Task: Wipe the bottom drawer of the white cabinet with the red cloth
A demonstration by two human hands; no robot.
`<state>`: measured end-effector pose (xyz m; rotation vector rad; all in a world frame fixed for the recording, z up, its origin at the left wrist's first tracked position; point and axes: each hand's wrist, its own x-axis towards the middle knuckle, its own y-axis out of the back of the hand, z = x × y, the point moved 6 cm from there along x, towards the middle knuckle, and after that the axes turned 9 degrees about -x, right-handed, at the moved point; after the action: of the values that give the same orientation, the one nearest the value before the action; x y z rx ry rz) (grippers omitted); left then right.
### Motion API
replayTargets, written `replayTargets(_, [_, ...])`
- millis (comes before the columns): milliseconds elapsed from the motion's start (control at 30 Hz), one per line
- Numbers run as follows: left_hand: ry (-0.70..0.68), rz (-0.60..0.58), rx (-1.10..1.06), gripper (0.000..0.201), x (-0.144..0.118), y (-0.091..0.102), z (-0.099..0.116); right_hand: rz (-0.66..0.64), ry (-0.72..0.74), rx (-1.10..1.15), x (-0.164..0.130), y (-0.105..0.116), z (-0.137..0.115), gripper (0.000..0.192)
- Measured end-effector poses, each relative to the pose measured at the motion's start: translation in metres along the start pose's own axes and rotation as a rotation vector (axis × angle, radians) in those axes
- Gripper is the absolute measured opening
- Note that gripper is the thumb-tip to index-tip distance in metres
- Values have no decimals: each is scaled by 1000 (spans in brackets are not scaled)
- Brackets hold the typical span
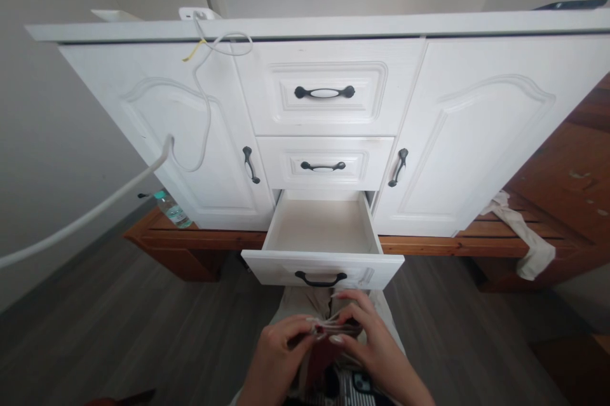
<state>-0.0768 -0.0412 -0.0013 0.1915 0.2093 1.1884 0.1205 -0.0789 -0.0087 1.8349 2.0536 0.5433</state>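
Observation:
My left hand (283, 352) and my right hand (365, 336) are close together over my lap, fingertips pinched. Between them they hold a dark red pouch (320, 361) by its gathered top edge, where thin pale strands show. Part of it is hidden behind the fingers, and what is inside cannot be seen. Just beyond my hands, the lowest drawer (324, 269) of a white cabinet is pulled out, its pale bottom showing. Below my right hand, a phone with a camera block (362, 382) and a striped item lie in my lap, partly covered.
Two closed drawers (324, 117) sit above, between cabinet doors (476, 139) with dark handles. A white cable (95, 215) hangs from a charger (197, 14) on the top. A water bottle (172, 210) leans at left on the wooden bench (429, 245); a pale cloth (527, 237) drapes at right.

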Motion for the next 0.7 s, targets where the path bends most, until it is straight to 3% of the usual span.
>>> replayTargets(133, [10,55,-20,18,2,28,8,-30,7,-165,1,18,17,23])
replayTargets(200, [-6,45,-18,21,4,35,14,-30,36,-112,0,19,16,17])
replayTargets(333, [-31,111,-79,25,6,46,20,-28,32,132,-3,11,2,23])
replayTargets(433, [-21,125,-176,29,5,47,23,79,-3,288,-4,6,0,31])
replayTargets(567, [37,54,-300,31,6,37,22,265,-48,354,-3,7,13,39])
replayTargets(700, [111,-4,-410,31,11,25,7,195,-42,296,-2,8,19,34])
